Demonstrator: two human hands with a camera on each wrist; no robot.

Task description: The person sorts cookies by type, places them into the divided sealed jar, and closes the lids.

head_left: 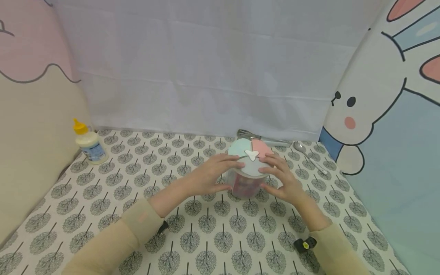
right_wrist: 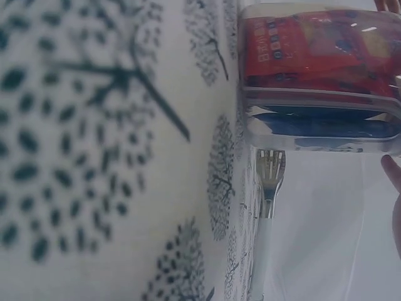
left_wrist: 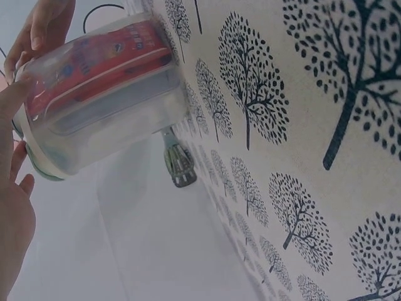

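Note:
A clear plastic storage canister [head_left: 245,186] stands upright on the table, capped by a round lid [head_left: 256,168] with mint, pink and pale grey sections and a white piece at its centre. My left hand [head_left: 214,172] holds it from the left, fingers over the lid and thumb low on the side. From the right, my right hand [head_left: 284,178] grips it the same way. Through the wall in the left wrist view a red packet [left_wrist: 103,63] shows. Blue contents [right_wrist: 322,122] lie in a separate compartment in the right wrist view.
Behind the canister lies a whisk [head_left: 249,134] with a pale handle, against the white cloth backdrop. To its right is a metal spoon [head_left: 309,157]. A white bottle [head_left: 92,147] with a yellow nozzle cap stands at the far left. The tablecloth [head_left: 206,244] has a tree print.

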